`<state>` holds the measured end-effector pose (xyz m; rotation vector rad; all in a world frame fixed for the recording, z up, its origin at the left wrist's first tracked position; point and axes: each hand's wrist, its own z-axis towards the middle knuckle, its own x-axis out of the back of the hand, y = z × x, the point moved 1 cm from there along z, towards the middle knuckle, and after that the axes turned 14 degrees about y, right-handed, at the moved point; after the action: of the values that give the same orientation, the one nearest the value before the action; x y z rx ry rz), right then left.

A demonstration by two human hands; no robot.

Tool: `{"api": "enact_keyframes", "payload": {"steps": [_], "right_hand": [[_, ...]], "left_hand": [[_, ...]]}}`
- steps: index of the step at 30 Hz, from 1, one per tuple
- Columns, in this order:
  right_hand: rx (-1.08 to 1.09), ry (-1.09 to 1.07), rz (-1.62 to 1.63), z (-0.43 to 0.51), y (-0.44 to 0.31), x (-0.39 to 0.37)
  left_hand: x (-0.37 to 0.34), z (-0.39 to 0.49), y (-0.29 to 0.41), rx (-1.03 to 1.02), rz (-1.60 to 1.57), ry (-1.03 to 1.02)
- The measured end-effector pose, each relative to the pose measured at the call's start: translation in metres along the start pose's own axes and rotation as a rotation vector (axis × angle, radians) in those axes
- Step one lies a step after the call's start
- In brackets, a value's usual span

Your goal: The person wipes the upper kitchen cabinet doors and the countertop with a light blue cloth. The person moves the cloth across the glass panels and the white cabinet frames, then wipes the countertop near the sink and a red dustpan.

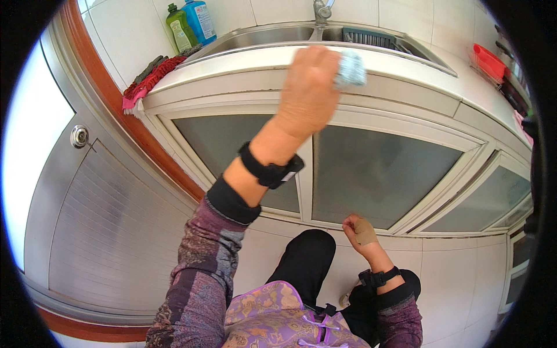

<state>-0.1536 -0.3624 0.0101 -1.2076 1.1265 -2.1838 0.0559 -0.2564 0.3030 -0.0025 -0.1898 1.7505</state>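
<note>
My left hand (310,87) is raised at the front edge of the white countertop (243,61), closed on a light blue cloth (351,68) that sticks out on its right side. Below the counter are white-framed cabinet doors with frosted glass panels (383,169). My right hand (357,230) is lower, near the bottom frame of the cabinet, its fingers curled and a tan patch on the back; whether it holds anything cannot be seen. Both wrists wear black straps.
A steel double sink (270,37) with a faucet (322,11) is set in the counter. Green (180,28) and blue (200,21) bottles and red cloths (159,74) lie left of it. A red container (489,58) is at right; a metal door (109,217) stands left.
</note>
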Motion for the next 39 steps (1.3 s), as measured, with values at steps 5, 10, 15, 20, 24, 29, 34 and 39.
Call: {"api": "enact_keyframes", "payload": {"steps": [5, 10, 15, 20, 24, 29, 34, 39], "right_hand": [[0.074, -0.047, -0.062, 0.0, 0.007, -0.012], [-0.041, -0.156, -0.09, -0.002, 0.017, -0.03], [-0.016, -0.211, -0.099, -0.006, 0.019, -0.04], [-0.022, -0.242, -0.105, -0.01, 0.019, -0.042], [-0.028, -0.254, -0.119, -0.012, 0.02, -0.042], [-0.013, -0.263, -0.087, -0.013, 0.02, -0.044], [-0.014, -0.265, -0.119, -0.013, 0.019, -0.044], [0.008, -0.24, -0.104, -0.013, 0.016, -0.041]], "left_hand": [[0.073, -0.023, -0.085, 0.09, 0.17, 0.119], [0.148, -0.052, -0.176, 0.183, 0.38, 0.239], [0.202, -0.074, -0.247, 0.319, 0.554, 0.334], [0.234, -0.073, -0.28, 0.635, 0.644, 0.361], [0.219, -0.075, -0.261, 0.603, 0.59, 0.407], [0.175, -0.081, -0.217, 0.333, 0.485, 0.417], [0.184, -0.079, -0.217, 0.277, 0.429, 0.35], [0.222, -0.08, -0.25, 0.636, 0.569, 0.355]]}}
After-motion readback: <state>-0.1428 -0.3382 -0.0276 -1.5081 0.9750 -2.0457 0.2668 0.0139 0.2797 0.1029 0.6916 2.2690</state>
